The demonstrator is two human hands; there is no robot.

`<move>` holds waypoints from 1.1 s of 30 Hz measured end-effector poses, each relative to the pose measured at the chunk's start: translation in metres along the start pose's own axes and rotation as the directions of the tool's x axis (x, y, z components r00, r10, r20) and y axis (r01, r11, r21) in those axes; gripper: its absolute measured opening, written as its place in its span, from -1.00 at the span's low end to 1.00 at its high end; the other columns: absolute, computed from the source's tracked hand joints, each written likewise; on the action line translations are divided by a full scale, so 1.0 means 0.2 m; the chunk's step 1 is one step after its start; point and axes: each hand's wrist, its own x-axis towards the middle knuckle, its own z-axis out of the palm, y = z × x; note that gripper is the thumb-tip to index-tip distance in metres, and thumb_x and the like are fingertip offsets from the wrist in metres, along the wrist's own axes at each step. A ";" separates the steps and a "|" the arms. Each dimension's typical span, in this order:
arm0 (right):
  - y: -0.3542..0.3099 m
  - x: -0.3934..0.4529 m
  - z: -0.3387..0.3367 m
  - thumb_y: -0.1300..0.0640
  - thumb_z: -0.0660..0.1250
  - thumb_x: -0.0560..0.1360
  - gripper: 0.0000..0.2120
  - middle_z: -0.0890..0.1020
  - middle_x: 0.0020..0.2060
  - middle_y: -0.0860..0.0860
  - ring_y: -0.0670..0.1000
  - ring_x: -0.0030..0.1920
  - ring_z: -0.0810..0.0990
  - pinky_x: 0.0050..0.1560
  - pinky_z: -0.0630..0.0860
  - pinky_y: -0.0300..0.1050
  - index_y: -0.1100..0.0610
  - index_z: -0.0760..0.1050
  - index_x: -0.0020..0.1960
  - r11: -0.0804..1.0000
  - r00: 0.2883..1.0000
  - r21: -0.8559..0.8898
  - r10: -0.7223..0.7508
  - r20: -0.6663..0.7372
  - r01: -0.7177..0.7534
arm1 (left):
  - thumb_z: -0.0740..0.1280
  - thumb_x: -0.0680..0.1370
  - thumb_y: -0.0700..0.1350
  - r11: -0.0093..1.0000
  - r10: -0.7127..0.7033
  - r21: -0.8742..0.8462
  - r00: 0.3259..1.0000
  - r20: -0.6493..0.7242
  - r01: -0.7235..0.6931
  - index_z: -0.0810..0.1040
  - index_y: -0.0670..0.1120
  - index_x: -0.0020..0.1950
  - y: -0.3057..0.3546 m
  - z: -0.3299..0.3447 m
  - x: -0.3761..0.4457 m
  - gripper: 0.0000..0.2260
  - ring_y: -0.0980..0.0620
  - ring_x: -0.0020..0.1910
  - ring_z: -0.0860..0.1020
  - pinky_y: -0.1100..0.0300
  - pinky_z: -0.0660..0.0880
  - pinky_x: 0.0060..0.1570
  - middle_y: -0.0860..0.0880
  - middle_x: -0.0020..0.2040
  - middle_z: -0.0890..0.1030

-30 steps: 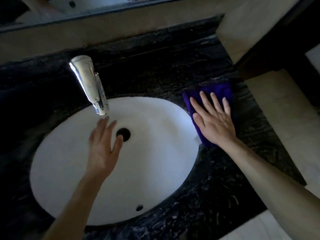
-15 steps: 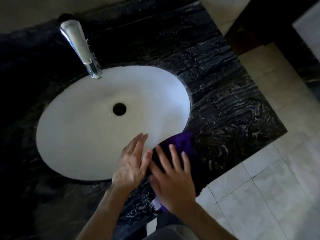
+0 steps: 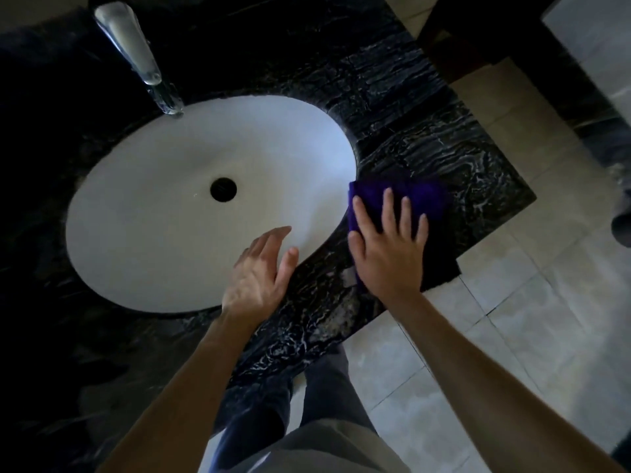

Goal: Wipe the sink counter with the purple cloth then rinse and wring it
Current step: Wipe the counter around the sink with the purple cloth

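The purple cloth (image 3: 420,196) lies flat on the black marble counter (image 3: 444,148), just right of the white oval sink (image 3: 164,213). My right hand (image 3: 387,247) presses on the cloth with straight, spread fingers. My left hand (image 3: 261,274) hovers over the sink's near right rim, fingers relaxed and holding nothing. A chrome faucet (image 3: 136,52) stands at the back left, its spout over the basin. The dark drain (image 3: 223,189) sits in the middle of the basin.
The counter's right edge and front corner (image 3: 454,268) drop off to a pale tiled floor (image 3: 529,336). My legs in dark trousers (image 3: 307,404) stand against the counter front. Dark furniture (image 3: 495,35) stands at the back right.
My right hand has slid the cloth from the front of the counter back and to the right of the sink. My left hand has separated from it and stays by the rim.
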 end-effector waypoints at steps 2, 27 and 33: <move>-0.17 -0.17 -0.01 -0.20 0.02 0.69 -0.48 0.21 0.63 0.19 0.32 0.61 0.17 0.57 0.05 0.36 -0.16 0.14 0.63 0.996 0.997 0.052 -0.070 0.031 0.069 | -0.05 0.67 0.23 0.999 0.019 0.038 1.000 0.012 -0.019 0.43 -0.12 0.45 0.00 0.01 0.00 -0.43 -0.17 0.29 0.53 -0.11 0.49 0.27 -0.15 0.33 0.57; 0.91 0.66 -0.01 -0.19 -0.08 0.67 -0.48 0.19 0.64 0.15 0.33 0.61 0.16 0.49 0.12 0.50 -0.24 0.09 0.62 0.997 0.989 -0.013 0.077 0.127 -0.075 | -0.14 0.63 0.32 0.955 -0.138 0.264 0.990 -0.005 0.135 -0.01 -0.05 0.66 0.55 0.40 0.52 -0.31 -0.12 0.55 0.28 -0.08 0.26 0.50 -0.11 0.61 0.28; 0.60 0.86 -0.02 -0.20 0.01 0.64 -0.44 0.15 0.66 0.13 0.37 0.62 0.10 0.51 0.07 0.46 -0.19 0.12 0.63 0.992 0.986 0.052 -0.118 0.115 0.113 | -0.12 0.61 0.39 0.968 -0.179 0.169 0.982 -0.056 0.186 -0.02 -0.01 0.66 0.55 0.40 0.50 -0.27 -0.08 0.50 0.36 -0.04 0.32 0.46 -0.06 0.56 0.38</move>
